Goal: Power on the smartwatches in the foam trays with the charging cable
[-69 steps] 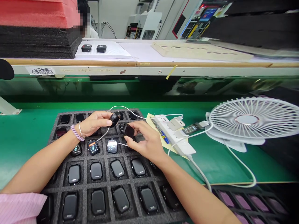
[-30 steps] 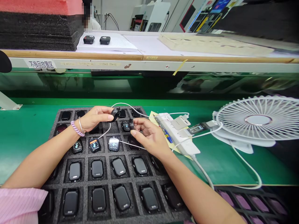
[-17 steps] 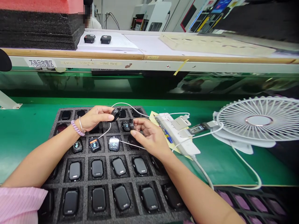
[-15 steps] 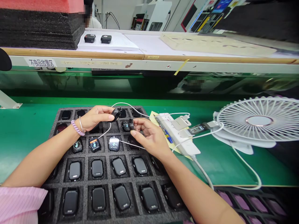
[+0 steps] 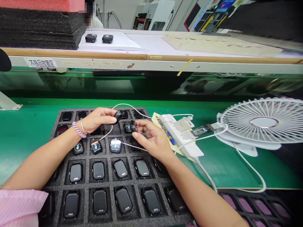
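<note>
Between the thumb and fingers of my left hand point(image 5: 100, 120) is a black watch case point(image 5: 119, 116), tilted on its edge. My right hand point(image 5: 153, 138) pinches another black watch case point(image 5: 133, 126), seen nearly edge-on, a short way to the right. Both hands hover over a dark foam tray point(image 5: 110, 183) whose pockets hold several strapless watches. Some screens beneath are lit: a watch with an orange bar point(image 5: 96, 146) and a watch with a pale screen point(image 5: 115, 145). White cables point(image 5: 132, 146) run among the pockets and partly behind my hands.
Right of the tray lies a white power strip point(image 5: 181, 135) with a charger point(image 5: 184, 124) and a small meter point(image 5: 201, 129). A white fan point(image 5: 262, 123) stands farther right. On the shelf ahead are two watch cases point(image 5: 107, 38) and stacked foam point(image 5: 40, 30).
</note>
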Motion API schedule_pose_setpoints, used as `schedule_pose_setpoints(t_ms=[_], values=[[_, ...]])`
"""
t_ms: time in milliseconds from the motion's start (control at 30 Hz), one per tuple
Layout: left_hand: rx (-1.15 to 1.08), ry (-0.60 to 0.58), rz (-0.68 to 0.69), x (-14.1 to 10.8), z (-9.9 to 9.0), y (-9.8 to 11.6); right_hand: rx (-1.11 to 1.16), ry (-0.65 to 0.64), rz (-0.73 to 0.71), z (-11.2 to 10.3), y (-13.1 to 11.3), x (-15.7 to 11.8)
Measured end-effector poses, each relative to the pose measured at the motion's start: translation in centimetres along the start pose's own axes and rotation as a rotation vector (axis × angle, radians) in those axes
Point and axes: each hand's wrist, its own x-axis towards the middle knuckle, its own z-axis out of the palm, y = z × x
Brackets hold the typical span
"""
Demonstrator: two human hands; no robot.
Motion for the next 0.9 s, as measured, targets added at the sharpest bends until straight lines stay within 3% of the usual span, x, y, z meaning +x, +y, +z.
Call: schedule_pose_setpoints(t_ms=[500,700,800,900], values=[[0.106,-0.01,-0.02,0.4,-0.2,-1.1,-0.016,0.018,-0.017,-0.1,0.0,0.1],[0.315,-0.006,-0.029,0.5,-0.3,-1.3,0.053,0.051,0.057,-0.4,0.7,0.2],[0.41,-0.025,-0.026,0.6,-0.4,-1.7,0.115,0.016,0.122,-0.9,1.0,0.2],[0.527,-0.045,0.015,0.7,-0.5,-2.2,0.022,-0.039,0.119,-2.2,1.0,-0.1]])
